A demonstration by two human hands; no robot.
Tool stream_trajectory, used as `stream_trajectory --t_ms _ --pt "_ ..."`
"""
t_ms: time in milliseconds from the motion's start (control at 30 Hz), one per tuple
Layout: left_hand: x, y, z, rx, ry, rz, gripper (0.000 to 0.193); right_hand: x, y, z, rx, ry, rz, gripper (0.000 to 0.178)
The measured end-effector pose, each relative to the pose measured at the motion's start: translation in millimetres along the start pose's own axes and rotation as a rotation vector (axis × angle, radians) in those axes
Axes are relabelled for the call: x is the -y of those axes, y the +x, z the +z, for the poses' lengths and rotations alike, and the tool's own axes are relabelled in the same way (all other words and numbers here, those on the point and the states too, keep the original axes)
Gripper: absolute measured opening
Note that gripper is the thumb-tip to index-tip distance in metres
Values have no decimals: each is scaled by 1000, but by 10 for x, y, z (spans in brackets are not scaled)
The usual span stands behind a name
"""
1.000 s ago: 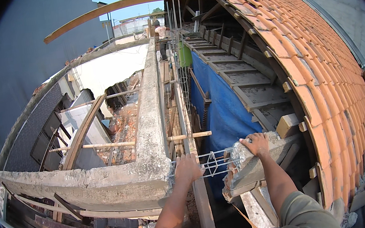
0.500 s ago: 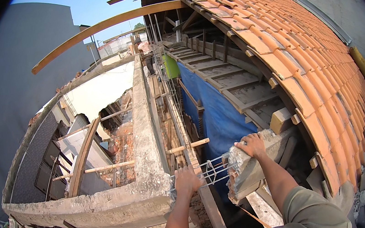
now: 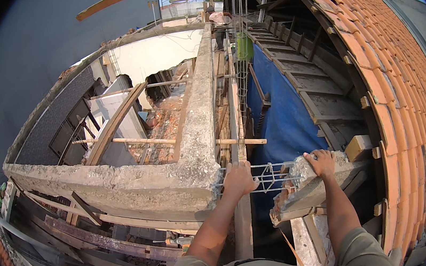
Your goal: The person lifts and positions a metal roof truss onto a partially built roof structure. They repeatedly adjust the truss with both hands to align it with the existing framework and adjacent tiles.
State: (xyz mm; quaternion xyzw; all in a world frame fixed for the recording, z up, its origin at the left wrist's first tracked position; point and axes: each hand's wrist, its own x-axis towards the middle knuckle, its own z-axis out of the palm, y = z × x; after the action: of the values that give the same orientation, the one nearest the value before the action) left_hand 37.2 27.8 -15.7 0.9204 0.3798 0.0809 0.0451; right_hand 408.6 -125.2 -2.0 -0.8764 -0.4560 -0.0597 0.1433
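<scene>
My left hand (image 3: 239,178) is closed round the bare steel reinforcing bars (image 3: 268,175) that bridge a gap between two broken concrete ends. To its left is the corner of a rough concrete beam (image 3: 189,176). My right hand (image 3: 320,163) rests on top of the short concrete stub (image 3: 337,178) across the gap, fingers spread over its broken edge. The bars run into the stub, tied by thin steel hoops. Both arms reach forward from the lower edge.
Orange roof tiles (image 3: 403,102) slope down at the right. A blue tarp (image 3: 285,107) hangs beyond the gap, beside a drop. Left lies a roofless room with brick rubble (image 3: 161,126). Another person (image 3: 219,20) is at the far end. A power drill (image 3: 179,241) lies below the beam.
My view has tilted down and turned left, so the scene sits higher and further right. Both hands keep their places, the left on the bars and the right on the stub.
</scene>
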Motion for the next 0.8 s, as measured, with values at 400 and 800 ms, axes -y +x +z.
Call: stream_trajectory --t_ms 400,800 --pt "6 -36 -81 7 -63 -7 78 -44 37 67 -19 -30 -2 77" --pt "17 -32 -48 -11 -83 -12 74 -74 59 129 -51 -41 -24 68"
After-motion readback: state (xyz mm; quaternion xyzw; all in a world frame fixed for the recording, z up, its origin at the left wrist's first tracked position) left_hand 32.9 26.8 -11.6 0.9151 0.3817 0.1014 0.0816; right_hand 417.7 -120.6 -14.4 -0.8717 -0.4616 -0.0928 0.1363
